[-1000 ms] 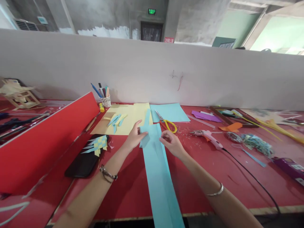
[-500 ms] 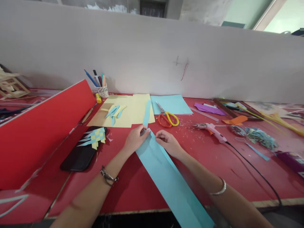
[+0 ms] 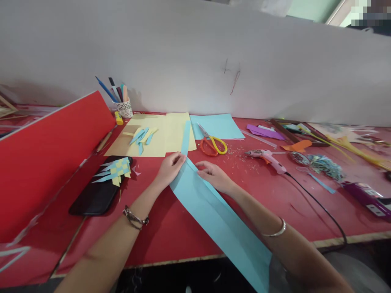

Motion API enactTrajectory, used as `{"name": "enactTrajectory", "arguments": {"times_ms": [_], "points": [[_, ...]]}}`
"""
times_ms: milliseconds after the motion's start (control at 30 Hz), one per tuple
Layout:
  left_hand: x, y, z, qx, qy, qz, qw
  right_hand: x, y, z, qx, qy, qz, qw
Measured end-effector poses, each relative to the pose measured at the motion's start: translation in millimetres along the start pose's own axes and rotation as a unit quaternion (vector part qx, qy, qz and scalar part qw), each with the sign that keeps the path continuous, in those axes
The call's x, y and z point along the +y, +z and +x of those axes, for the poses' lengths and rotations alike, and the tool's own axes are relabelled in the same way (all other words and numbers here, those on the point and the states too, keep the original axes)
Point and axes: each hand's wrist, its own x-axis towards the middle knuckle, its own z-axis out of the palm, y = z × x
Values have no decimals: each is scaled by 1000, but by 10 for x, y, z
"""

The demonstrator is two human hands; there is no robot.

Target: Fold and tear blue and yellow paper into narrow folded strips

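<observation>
**Both hands at the far end of a long blue paper sheet**

I see a long light-blue paper sheet point(image 3: 214, 215) lying slantwise on the red table point(image 3: 189, 240), running from the middle of the tabletop down to the near edge and over it at the lower right. A lengthwise fold line shows along it. My left hand point(image 3: 169, 167) sits at the sheet's far end, fingers pressed together on the paper's left edge, thumb lying along the top corner. My right hand point(image 3: 214, 176) rests on the opposite edge just beside it, fingers curled, with thumb and forefinger pinching the paper's rim. The two hands are near each other but apart. A beaded bracelet point(image 3: 135, 217) is on the left wrist, a silver bangle point(image 3: 276, 232) on the right.

From the sheet's far tip a narrow blue strip point(image 3: 185, 136) runs on over a yellow paper sheet point(image 3: 159, 138), which carries a small scatter of blue and yellow cut strips point(image 3: 141, 135). Just right of that lie scissors point(image 3: 212, 143) with orange and yellow handles, partly on a square blue sheet point(image 3: 218, 125). Further right is a pink glue gun point(image 3: 266, 158) with its black cord point(image 3: 320, 207) trailing to the table edge. To my left a woven blue-and-yellow piece point(image 3: 117, 170) rests on a black phone point(image 3: 97, 189), beside a tilted red board point(image 3: 45, 158). A pen cup point(image 3: 124, 108) stands against the white partition point(image 3: 195, 61).
</observation>
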Motion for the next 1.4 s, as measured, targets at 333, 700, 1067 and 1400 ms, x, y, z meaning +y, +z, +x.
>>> {"name": "enactTrajectory", "arguments": {"times_ms": [333, 700, 1067, 1400], "points": [[6, -113, 2, -80, -18, 25, 996, 7, 1, -37, 15, -85, -200, 976], [-105, -277, 73, -7, -34, 38, 999, 78, -33, -259, 46, -68, -276, 958], [-160, -374, 118, 34, -69, 45, 996, 319, -330, -946, 91, -3, -426, 900], [-179, -429, 112, 21, -68, 43, 997, 386, -659, -1349, 216, -7, -429, 877]]}}
